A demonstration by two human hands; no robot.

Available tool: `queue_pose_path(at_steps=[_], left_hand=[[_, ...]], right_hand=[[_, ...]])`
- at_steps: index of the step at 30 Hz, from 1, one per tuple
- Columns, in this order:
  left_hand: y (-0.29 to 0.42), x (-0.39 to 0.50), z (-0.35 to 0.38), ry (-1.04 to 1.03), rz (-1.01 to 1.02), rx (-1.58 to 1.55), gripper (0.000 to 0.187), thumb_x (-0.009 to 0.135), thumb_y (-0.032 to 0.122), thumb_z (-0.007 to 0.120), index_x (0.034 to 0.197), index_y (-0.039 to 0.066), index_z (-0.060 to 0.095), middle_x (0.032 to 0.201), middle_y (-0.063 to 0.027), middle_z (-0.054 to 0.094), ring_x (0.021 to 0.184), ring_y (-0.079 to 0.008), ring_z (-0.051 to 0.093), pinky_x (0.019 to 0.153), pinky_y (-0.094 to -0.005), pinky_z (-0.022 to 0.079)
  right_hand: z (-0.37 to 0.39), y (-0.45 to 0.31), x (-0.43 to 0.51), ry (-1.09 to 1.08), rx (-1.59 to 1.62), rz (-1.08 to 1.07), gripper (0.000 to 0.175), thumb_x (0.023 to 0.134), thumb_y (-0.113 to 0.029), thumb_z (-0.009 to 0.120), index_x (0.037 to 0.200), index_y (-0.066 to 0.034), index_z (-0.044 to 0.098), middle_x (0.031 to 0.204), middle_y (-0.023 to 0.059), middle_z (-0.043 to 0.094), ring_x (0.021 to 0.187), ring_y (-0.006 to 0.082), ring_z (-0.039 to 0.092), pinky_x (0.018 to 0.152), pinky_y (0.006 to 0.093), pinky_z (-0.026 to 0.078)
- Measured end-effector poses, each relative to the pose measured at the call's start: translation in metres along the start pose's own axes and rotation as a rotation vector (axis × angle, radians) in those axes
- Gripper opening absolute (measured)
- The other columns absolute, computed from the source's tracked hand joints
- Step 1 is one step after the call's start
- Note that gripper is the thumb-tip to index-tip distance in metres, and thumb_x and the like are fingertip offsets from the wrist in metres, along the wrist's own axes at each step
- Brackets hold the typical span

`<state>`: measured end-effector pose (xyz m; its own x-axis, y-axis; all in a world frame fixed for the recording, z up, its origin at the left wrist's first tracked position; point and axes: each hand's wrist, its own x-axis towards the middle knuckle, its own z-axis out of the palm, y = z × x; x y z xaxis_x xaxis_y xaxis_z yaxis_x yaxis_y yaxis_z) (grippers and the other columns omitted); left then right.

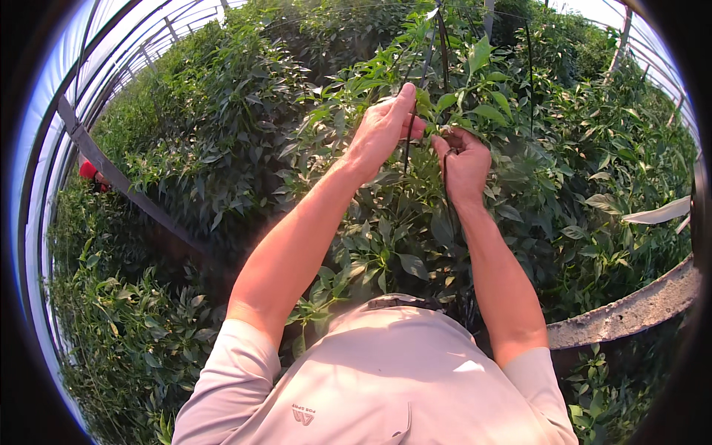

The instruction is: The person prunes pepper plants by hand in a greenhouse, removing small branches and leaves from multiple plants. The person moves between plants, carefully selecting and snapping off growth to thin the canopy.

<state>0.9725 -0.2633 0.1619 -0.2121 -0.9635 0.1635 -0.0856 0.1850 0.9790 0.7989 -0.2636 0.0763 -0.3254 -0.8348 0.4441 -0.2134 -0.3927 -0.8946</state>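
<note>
Both my hands are raised among leafy pepper plants at the upper middle of the view. My left hand is beside a dark strap that hangs down past its fingers; whether it grips the strap is unclear. Close to its right, my right hand has its thumb and fingers pinched together, with a dark strap looped at the fingers and trailing down along the wrist. More dark straps run up from the foliage above the hands. Leaves partly hide the fingertips.
Dense plant rows stand on both sides. A grey post slants at the left, and a rough concrete post lies across the lower right. Part of a person in red shows at the far left. The greenhouse film and its frame arch around.
</note>
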Motion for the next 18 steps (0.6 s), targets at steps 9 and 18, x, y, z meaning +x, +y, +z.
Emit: queue_pose_path(at_steps=[9,18], left_hand=[[0.022,-0.033,0.006,-0.053,0.073,0.185,0.064,0.111,0.039,0.063,0.147,-0.012,0.053,0.111,-0.0115,0.076,0.107,-0.0147,0.070,0.097,-0.0324,0.055],[0.031,-0.035,0.005,-0.139,0.088,0.219,0.072,0.109,0.038,0.065,0.155,-0.012,0.044,0.135,-0.0222,0.071,0.126,-0.0225,0.067,0.104,-0.0353,0.054]], right_hand=[[0.017,-0.014,0.026,-0.486,0.480,0.404,0.018,0.099,-0.002,0.065,0.106,-0.0042,0.082,0.094,0.0010,0.077,0.083,0.0114,0.072,0.073,0.0262,0.059],[0.017,-0.010,0.042,-0.746,0.643,0.402,0.027,0.108,-0.015,0.060,0.130,-0.0026,0.070,0.114,0.0049,0.075,0.097,0.0138,0.072,0.085,0.0284,0.059]])
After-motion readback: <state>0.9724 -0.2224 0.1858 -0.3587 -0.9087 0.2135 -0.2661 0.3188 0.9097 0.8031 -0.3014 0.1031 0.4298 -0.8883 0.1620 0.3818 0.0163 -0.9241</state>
